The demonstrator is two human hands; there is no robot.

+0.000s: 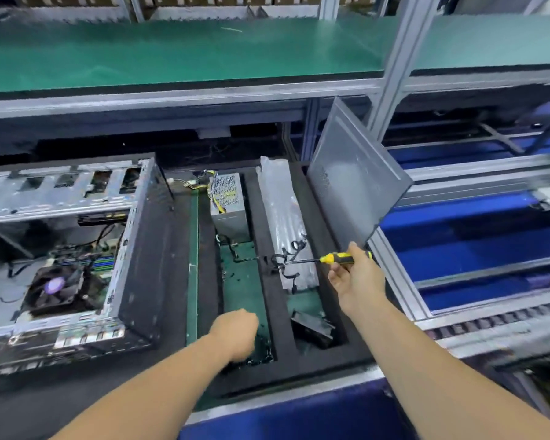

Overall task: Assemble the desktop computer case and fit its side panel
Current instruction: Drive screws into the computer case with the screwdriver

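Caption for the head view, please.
Right hand holds a yellow screwdriver near the leaning side panel; left hand reaches into the foam tray.

No legible text, labels or numbers anywhere.

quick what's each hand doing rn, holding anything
Left hand: fingers curled down into the foam tray; whether it holds anything cannot be told.
Right hand: holds the yellow-and-black screwdriver by its handle.
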